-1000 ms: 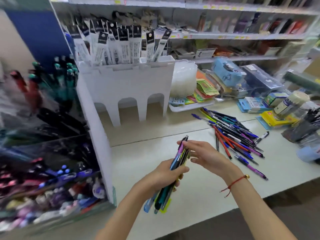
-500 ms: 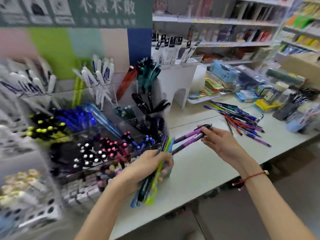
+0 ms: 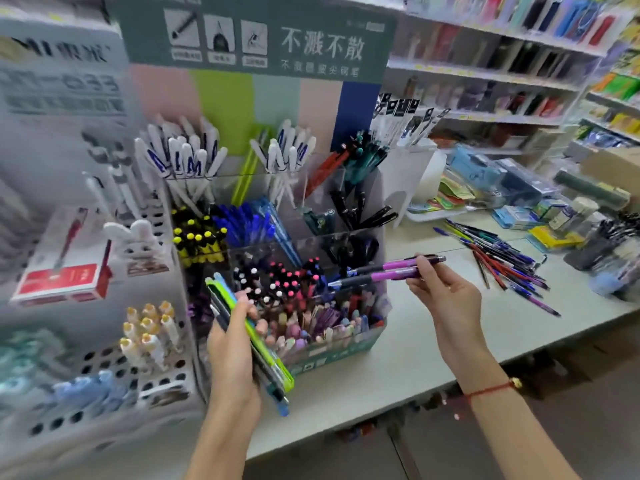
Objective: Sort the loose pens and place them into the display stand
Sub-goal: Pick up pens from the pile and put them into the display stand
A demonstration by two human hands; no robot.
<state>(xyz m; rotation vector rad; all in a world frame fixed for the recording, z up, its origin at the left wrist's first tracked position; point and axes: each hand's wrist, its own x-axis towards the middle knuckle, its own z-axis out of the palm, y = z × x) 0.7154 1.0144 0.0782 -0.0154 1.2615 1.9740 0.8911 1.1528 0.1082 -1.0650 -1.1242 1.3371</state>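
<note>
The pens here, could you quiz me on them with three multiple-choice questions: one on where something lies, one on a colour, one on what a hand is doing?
1. Where does the loose pile of pens lie?
A. on the counter to the right of the display stand
B. on the floor
C. on the top shelf

2. What colour are the two pens in the right hand?
A. yellow
B. purple
C. white

3. What is the left hand doing?
A. resting flat on the counter
B. hanging with nothing in it
C. gripping a bundle of pens

Answers:
1 A: the pile is spread on the counter beyond the right hand, beside the display stand.
2 B: both barrels are purple.
3 C: its fingers curl round several pens, a green one outermost.
</note>
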